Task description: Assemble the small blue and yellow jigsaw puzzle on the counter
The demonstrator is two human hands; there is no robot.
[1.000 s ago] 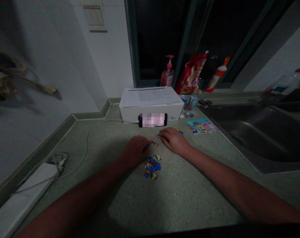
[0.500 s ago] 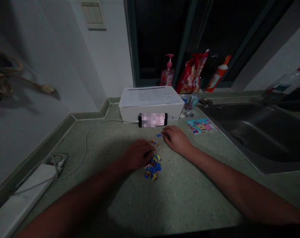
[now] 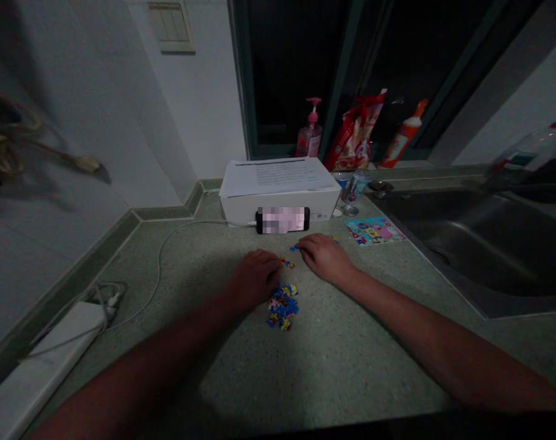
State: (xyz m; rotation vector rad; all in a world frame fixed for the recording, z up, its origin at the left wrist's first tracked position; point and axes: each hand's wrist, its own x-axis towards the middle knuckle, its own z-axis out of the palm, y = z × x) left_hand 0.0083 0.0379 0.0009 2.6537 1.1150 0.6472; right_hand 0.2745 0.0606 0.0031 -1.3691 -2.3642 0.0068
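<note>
Small jigsaw puzzle pieces [image 3: 283,310], mostly blue and yellow, lie in a loose heap on the counter. Just beyond the heap is my left hand [image 3: 255,278], its fingers curled and thumb drawn in; anything between them is hidden. Its fingertips reach the edge of a few orange-yellow puzzle pieces [image 3: 287,263]. My right hand [image 3: 326,255] rests on the counter to the right, with its fingertips closed at a blue puzzle piece [image 3: 293,248]. A yellow piece [image 3: 336,239] shows behind that hand.
A phone [image 3: 283,220] with a cable leans on a white box [image 3: 278,205]. To the right are a colourful picture card [image 3: 375,231], a can [image 3: 356,187] and a steel sink [image 3: 479,244]. A white power strip [image 3: 52,348] lies at left.
My left hand has moved slightly away from the heap toward the orange-yellow pieces, and its thumb and fingers have come together. My right hand has barely shifted, staying by the blue piece.
</note>
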